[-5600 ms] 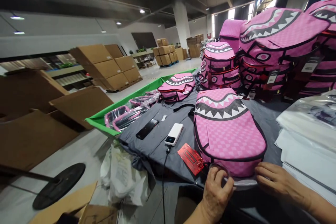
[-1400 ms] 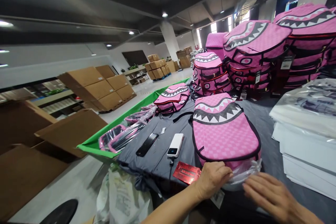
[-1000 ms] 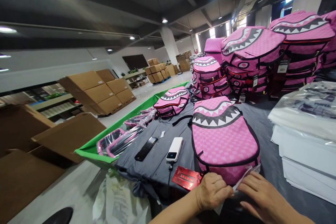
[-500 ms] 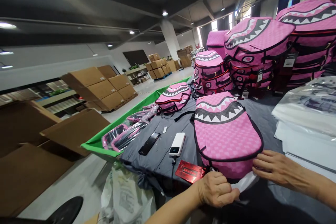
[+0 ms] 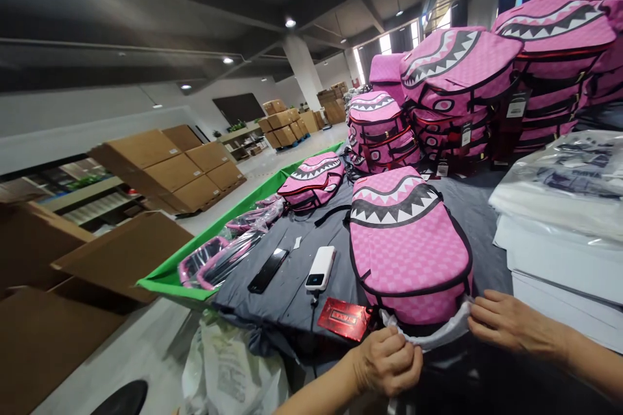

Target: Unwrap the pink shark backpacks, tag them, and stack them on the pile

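Observation:
A pink backpack [image 5: 406,243] with a shark-mouth print lies flat on the grey table [image 5: 292,272], its bottom end toward me. A clear plastic bag [image 5: 433,336] is bunched around that bottom end. My left hand [image 5: 387,363] is closed in a fist on the bag's left edge. My right hand [image 5: 506,324] pinches the bag's right edge beside the backpack's corner. A red hang tag [image 5: 343,319] lies just left of the backpack.
A white power bank [image 5: 320,268] and a black phone [image 5: 267,270] lie on the table. Stacked pink backpacks [image 5: 457,91] fill the back. White folded bags [image 5: 559,227] are piled at right. A green bin [image 5: 168,277] and cardboard boxes [image 5: 160,168] stand left.
My hands have kept working the plastic bag at the backpack's bottom end; my right hand went from flat on the bag to gripping its right edge, and the bag now wraps the corner.

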Demonstrator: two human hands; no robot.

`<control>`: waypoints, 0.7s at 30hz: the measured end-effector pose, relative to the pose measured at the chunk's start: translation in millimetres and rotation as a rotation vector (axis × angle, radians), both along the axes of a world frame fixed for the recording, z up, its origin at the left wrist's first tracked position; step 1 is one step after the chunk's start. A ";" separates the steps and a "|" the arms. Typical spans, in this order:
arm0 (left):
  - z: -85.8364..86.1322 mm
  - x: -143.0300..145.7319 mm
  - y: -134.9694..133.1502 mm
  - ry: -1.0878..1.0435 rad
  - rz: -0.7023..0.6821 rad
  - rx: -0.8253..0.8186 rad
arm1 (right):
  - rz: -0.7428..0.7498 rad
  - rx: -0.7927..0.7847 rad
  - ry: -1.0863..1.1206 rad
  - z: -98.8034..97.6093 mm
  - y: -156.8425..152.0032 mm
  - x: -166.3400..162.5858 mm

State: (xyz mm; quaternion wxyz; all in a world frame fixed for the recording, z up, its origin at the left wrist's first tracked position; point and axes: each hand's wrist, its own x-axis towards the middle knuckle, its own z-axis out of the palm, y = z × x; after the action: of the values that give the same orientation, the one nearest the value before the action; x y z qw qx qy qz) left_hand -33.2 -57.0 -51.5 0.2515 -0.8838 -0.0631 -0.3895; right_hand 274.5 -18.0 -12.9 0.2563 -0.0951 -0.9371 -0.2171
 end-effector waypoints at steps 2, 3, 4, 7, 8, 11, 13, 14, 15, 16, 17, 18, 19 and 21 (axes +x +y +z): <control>-6.7 -1.1 4.8 -0.001 -0.008 0.005 | -0.081 -0.069 0.078 -17.6 -7.2 2.2; -9.1 -2.9 6.5 0.012 -0.004 0.002 | -0.138 -0.126 0.136 -25.8 -12.4 3.0; -10.7 -5.5 7.6 0.032 0.001 -0.002 | -0.202 -0.216 0.214 -33.5 -18.3 3.0; -11.5 -13.9 8.7 0.113 0.005 -0.001 | -0.415 -0.673 0.578 -53.0 -36.3 -5.7; -10.9 -15.9 8.7 0.138 0.013 0.005 | -0.465 -0.855 0.722 -58.4 -40.7 -12.2; -9.6 -17.2 9.0 0.134 0.033 0.031 | -0.535 -1.305 1.176 -70.4 -45.6 -38.9; -9.7 -15.8 10.0 0.103 0.015 0.025 | -0.539 -1.491 1.422 -74.2 -43.4 -55.0; -9.9 -15.5 10.7 0.090 0.000 0.014 | -0.536 -1.542 1.497 -74.8 -41.6 -60.6; -10.0 -16.0 11.5 0.089 -0.012 0.003 | -0.526 -1.567 1.539 -74.7 -39.5 -64.3; -9.8 -17.6 12.1 0.108 -0.016 -0.011 | -0.505 -1.572 1.562 -74.1 -37.5 -66.2; -9.1 -20.3 12.4 0.143 -0.008 -0.036 | -0.479 -1.568 1.577 -73.3 -35.3 -66.8; -7.6 -24.0 11.9 0.191 0.001 -0.070 | -0.452 -1.561 1.592 -72.6 -33.3 -66.7; -5.1 -28.3 10.7 0.252 -0.002 -0.105 | -0.428 -1.555 1.612 -72.2 -31.3 -66.3; 2.9 -35.5 5.4 0.341 -0.029 -0.153 | -0.393 -1.562 1.640 -72.9 -28.0 -66.9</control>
State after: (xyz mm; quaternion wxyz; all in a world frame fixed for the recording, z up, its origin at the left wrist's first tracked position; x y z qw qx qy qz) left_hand -68.7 -51.6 -48.6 0.1851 -0.9543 -0.0363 -0.2317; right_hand 207.6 -46.1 -85.8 0.6221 -0.4854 -0.3364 0.5140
